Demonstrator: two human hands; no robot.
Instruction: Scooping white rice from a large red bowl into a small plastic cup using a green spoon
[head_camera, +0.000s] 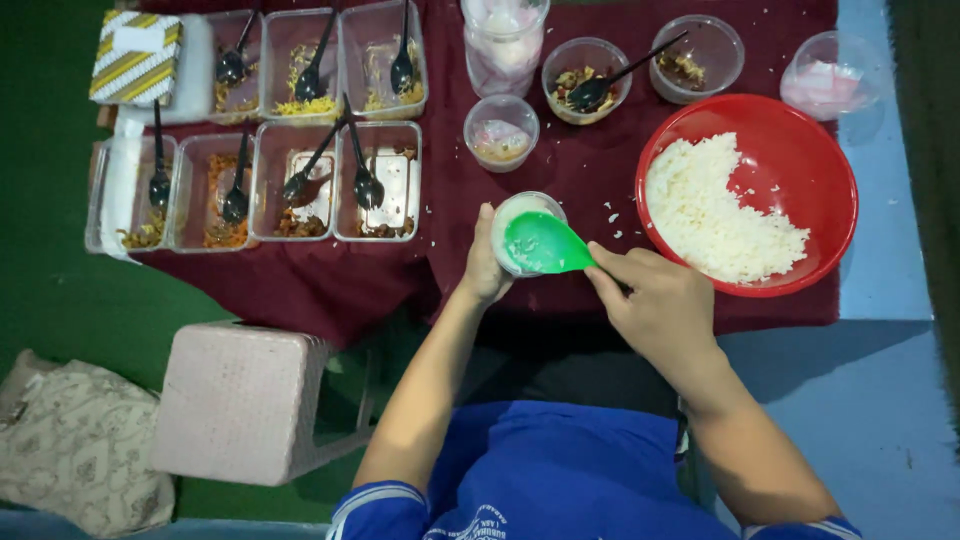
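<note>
My left hand (483, 265) grips a small clear plastic cup (515, 213) with white rice in it, held over the maroon cloth. My right hand (655, 300) holds a green rice paddle (545, 245) whose blade lies across the cup's mouth. A big red bowl (800, 140) of white rice stands just to the right of my right hand.
Several clear rectangular containers (385, 180) of toppings with black spoons fill the left of the maroon cloth (560, 160). Small round cups (500, 130) and a tall clear tub (503, 40) stand at the back. A pink stool (240, 400) and a patterned cushion (75, 445) sit on the floor at left.
</note>
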